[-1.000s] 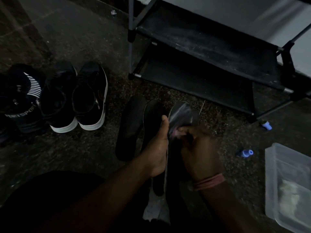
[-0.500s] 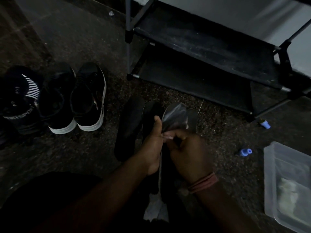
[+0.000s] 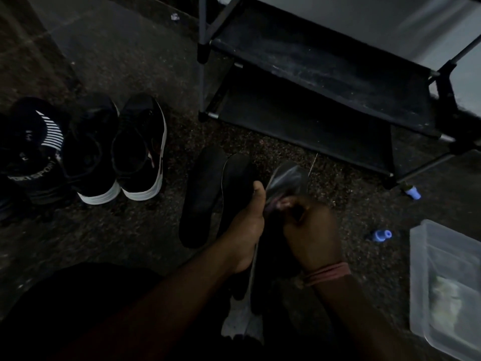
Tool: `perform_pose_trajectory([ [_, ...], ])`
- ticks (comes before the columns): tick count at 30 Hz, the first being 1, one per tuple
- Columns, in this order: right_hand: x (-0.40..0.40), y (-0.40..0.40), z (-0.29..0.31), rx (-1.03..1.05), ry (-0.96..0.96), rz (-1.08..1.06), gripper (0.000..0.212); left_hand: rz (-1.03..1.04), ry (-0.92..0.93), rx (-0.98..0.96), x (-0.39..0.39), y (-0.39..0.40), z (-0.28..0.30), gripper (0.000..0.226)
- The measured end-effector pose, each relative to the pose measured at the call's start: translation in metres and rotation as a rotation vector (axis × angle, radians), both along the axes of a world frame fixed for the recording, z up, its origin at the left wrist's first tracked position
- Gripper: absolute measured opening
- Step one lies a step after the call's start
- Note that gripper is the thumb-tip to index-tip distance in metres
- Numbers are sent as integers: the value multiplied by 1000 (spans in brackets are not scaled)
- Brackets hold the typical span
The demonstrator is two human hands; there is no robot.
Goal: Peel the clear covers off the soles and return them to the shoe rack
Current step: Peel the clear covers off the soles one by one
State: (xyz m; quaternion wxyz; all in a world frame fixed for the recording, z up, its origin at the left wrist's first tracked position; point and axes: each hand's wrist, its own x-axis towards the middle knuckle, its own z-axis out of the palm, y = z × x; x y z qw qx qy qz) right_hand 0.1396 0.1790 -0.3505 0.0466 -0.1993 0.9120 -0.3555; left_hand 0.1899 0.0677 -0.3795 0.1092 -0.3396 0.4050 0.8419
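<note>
The left hand (image 3: 244,225) grips a dark sole (image 3: 270,246) upright over the floor (image 3: 130,230), thumb braced on its edge, likely to steady it while the right hand (image 3: 309,233) pinches the clear cover (image 3: 286,175) at the toe, fingers (image 3: 285,204) closed on the film. Two more soles (image 3: 203,199) lie just left, near the rack (image 3: 325,82), probably waiting their turn.

Both forearms reach forward and meet at the held sole (image 3: 270,246). The left hand (image 3: 244,225) grips the sole's left edge, thumb straight along it and pointing away from the body. The right hand (image 3: 309,230), a band round its wrist, is curled just right of the sole, its fingers (image 3: 285,204) pinching at the sole's far end.
</note>
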Motion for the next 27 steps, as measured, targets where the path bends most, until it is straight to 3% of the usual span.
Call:
perform_pose_trajectory([
  [3, 2, 0, 3, 69, 35, -15, 18, -29, 6, -38, 2, 4, 5, 67],
  [7, 13, -13, 9, -153, -193, 38, 10, 17, -30, -70, 0, -3, 5, 76],
  [11, -8, 6, 1, -21, -80, -160, 3, -46, -18, -12, 4, 8, 4, 72],
  [13, -1, 3, 4, 29, -18, -128, 4, -37, -13, 8, 4, 10, -1, 72],
  [16, 17, -13, 9, -57, -89, -12, 9, 4, -4, 7, 2, 3, -5, 76],
  [19, 7, -9, 1, -82, -110, -39, 12, 21, -9, 8, 1, 2, -3, 73],
  [21, 0, -2, 1, -17, -58, -95, 10, -15, 25, 47, 0, 6, -1, 71],
  [24, 11, -8, 10, 25, 30, -17, 13, 17, 29, 31, 1, 4, -4, 67],
  [27, 19, -16, 16, -21, -68, 75, 14, 34, 57, 50, 1, 1, -5, 73],
])
